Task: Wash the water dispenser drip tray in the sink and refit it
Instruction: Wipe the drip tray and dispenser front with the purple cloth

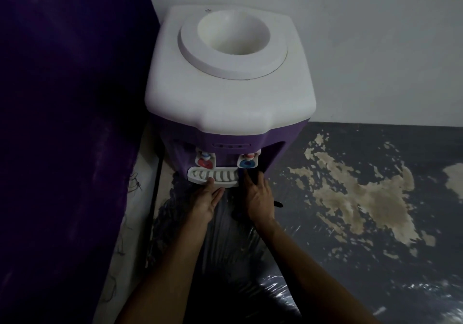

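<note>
Dim room, view looking down. Dispenser [229, 98] stands on the floor against a pale wall [350, 35]: purple body, white rounded-square top of matte plastic. Bottle well [234, 29] on top is a round, smooth funnel with a raised ring around it; nothing sits in it, interior bare white.

Two taps below the front overhang: left tap [205, 161] with red lever pad, right tap [248, 161] with blue pad, both in white housings.

Tray [213, 177] seated at the dispenser front, directly under the taps. White plastic, oblong with rounded corners, slatted grille on top. Contents under the slats cannot be made out.

Left hand [204, 202]: thumb resting on the tray's front lip, fingers extended and running under its front edge; loose hold, not a closed grip. Right hand [258, 196]: fingers spread flat, tips reaching into shadow by the tray's right end. Whether it touches the tray cannot be told.

Floor [363, 198] dark grey, coating flaked off in ragged tan patches. Glossy, crinkled plastic sheet [250, 261] lies in front of the dispenser. Purple velvety cloth [62, 123] fills the left.
</note>
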The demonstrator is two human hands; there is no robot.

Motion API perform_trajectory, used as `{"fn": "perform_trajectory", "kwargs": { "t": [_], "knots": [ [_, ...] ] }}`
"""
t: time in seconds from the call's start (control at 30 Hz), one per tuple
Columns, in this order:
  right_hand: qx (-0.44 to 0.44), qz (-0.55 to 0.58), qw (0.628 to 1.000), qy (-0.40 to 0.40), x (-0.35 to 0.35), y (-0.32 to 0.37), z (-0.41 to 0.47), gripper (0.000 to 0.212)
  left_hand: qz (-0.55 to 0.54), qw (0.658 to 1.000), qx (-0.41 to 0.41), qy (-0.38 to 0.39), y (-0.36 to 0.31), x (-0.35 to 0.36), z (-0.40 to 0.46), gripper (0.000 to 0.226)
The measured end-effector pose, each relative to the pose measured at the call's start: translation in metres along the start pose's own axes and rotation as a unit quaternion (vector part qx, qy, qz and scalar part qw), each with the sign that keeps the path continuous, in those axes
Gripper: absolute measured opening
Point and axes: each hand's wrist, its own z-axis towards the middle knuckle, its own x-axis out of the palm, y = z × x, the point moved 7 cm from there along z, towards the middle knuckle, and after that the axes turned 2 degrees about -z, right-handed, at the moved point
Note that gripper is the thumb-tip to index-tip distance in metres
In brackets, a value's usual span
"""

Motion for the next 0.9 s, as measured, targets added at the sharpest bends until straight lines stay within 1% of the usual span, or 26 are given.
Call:
{"fn": "perform_trajectory", "kwargs": {
  "t": [0.07, 0.2, 0.27, 0.37, 0.43, 0.53, 0.6, 0.67, 0.7, 0.8, 0.83, 0.87, 0.9],
  "knots": [
    [-0.002, -0.001, 1.000, 0.003, 0.003, -0.006, -0.010, 0.072, -0.002, 1.000, 0.001, 0.000, 0.001, 0.000, 0.000, 0.041],
    [-0.014, 0.033, 0.999, -0.022, 0.013, 0.003, -0.021, 0.062, 0.003, 1.000, 0.003, 0.012, 0.000, 0.002, -0.001, 0.040],
    [-0.031, 0.052, 0.998, 0.000, 0.017, 0.022, -0.015, 0.058, 0.017, 0.999, -0.009, 0.028, -0.001, 0.003, -0.003, 0.043],
    [-0.036, 0.042, 0.998, 0.026, 0.020, 0.045, -0.004, 0.060, 0.066, 0.996, -0.030, 0.045, -0.001, 0.000, -0.005, 0.053],
    [-0.053, 0.019, 0.998, 0.024, 0.019, 0.043, -0.002, 0.065, 0.091, 0.994, -0.039, 0.042, -0.002, -0.003, -0.006, 0.055],
    [-0.062, -0.033, 0.997, 0.024, 0.012, 0.022, -0.005, 0.089, 0.103, 0.993, -0.039, 0.044, -0.004, -0.004, -0.008, 0.052],
    [-0.044, -0.055, 0.997, 0.023, 0.006, 0.010, -0.008, 0.092, 0.096, 0.994, -0.037, 0.045, -0.004, -0.004, -0.008, 0.051],
    [-0.025, -0.061, 0.997, 0.026, 0.005, 0.004, -0.013, 0.088, 0.092, 0.994, -0.034, 0.043, -0.005, -0.004, -0.008, 0.051],
    [-0.015, -0.058, 0.998, 0.015, 0.005, 0.001, -0.015, 0.089, 0.093, 0.994, -0.033, 0.046, -0.005, -0.004, -0.008, 0.051],
    [0.043, -0.010, 0.998, -0.037, 0.008, -0.014, -0.023, 0.101, 0.091, 0.994, -0.034, 0.052, -0.005, -0.004, -0.006, 0.050],
    [0.052, 0.011, 0.998, -0.046, 0.009, -0.016, -0.025, 0.100, 0.092, 0.994, -0.033, 0.055, -0.005, -0.004, -0.006, 0.050],
    [0.057, 0.033, 0.996, -0.052, 0.010, -0.016, -0.025, 0.096, 0.094, 0.993, -0.031, 0.058, -0.006, -0.004, -0.006, 0.050],
    [0.066, 0.056, 0.994, -0.060, 0.009, -0.015, -0.023, 0.086, 0.098, 0.993, -0.030, 0.060, -0.006, -0.004, -0.006, 0.051]
  ]
}}
